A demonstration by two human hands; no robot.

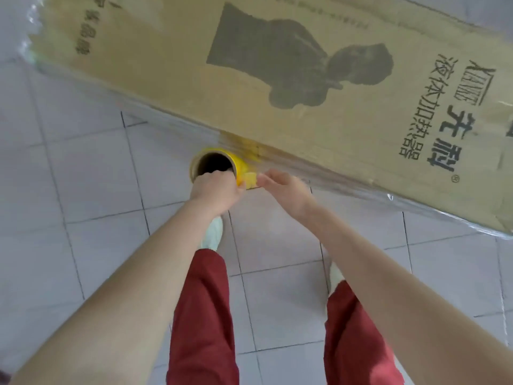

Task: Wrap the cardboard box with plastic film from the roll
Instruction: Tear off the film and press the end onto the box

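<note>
Down by my feet, red trousers (205,315) and pale shoes (213,232) stand on the grey tiled floor (83,176). Just beyond them my left hand (213,191) grips the open end of the yellow roll (241,165), fingers hooked into its cardboard core, while my right hand (284,191) reaches in beside it, blurred, its fingers loosely straight and the tips touching the roll's side. Farther out, the roll sits close against the near edge of the large printed cardboard box (277,112), which lies slanted across the top of the view with shiny plastic film (469,218) stretched over it and wrinkled at both ends.
</note>
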